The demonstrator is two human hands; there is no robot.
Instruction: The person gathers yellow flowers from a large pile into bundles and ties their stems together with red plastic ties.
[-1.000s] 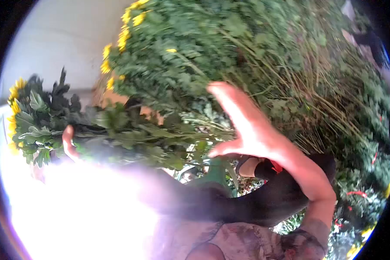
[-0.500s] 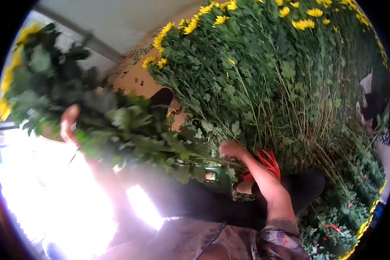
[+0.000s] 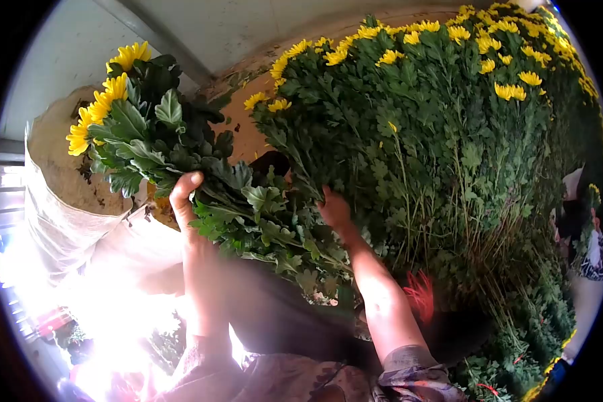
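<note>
My left hand (image 3: 186, 194) is wrapped round a bunch of yellow chrysanthemums (image 3: 134, 134), thumb uppermost. The flower heads point up and left, and the leafy stems slant down to the right across my lap. My right hand (image 3: 333, 209) is at the left edge of a large heap of chrysanthemums (image 3: 409, 134), its fingers curled at a leafy stem there. Leaves partly hide the fingertips. Below my right forearm is a bundle of red ties (image 3: 419, 295).
More chrysanthemums with red ties (image 3: 516, 362) lie at the lower right. Another person's patterned clothing (image 3: 595, 258) shows at the right edge. A pale sheet (image 3: 67, 214) hangs at the left beside glaring light. A grey wall (image 3: 248, 27) stands behind.
My left hand has brought the bunch right and nearer the middle. My right hand has left the bunch's stem ends and moved up to the heap's left edge. The view has shifted.
</note>
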